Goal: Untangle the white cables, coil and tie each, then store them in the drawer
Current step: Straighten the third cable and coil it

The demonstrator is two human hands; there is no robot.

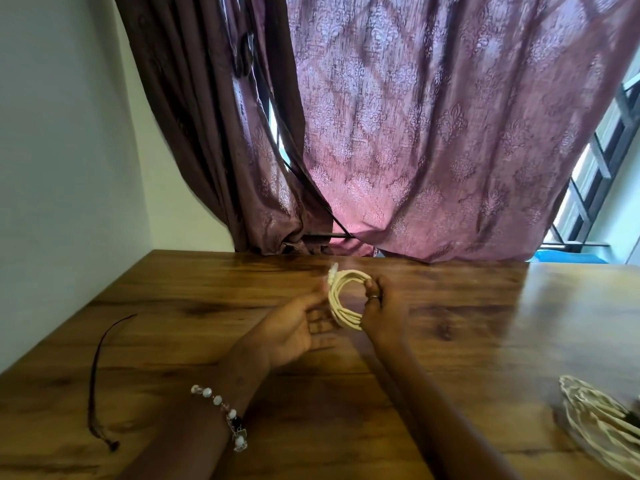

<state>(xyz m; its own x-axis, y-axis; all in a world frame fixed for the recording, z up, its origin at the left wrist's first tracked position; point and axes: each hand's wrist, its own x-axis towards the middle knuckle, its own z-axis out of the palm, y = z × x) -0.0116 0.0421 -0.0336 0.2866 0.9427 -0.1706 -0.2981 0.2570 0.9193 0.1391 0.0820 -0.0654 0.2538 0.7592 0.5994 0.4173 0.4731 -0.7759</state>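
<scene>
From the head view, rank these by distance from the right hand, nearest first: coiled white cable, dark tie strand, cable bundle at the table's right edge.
From the right hand:
1. Coiled white cable, gripped in that hand, mid-table.
2. Cable bundle, at the near right edge.
3. Dark tie strand, far left on the table, beyond the left hand.

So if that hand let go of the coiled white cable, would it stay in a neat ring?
Probably not. The coiled white cable shows no tie round it, and only the right hand grips its loops, so they would likely spring apart. It looks thin and light, probably floppy. The dark tie lies unused on the table.
</scene>
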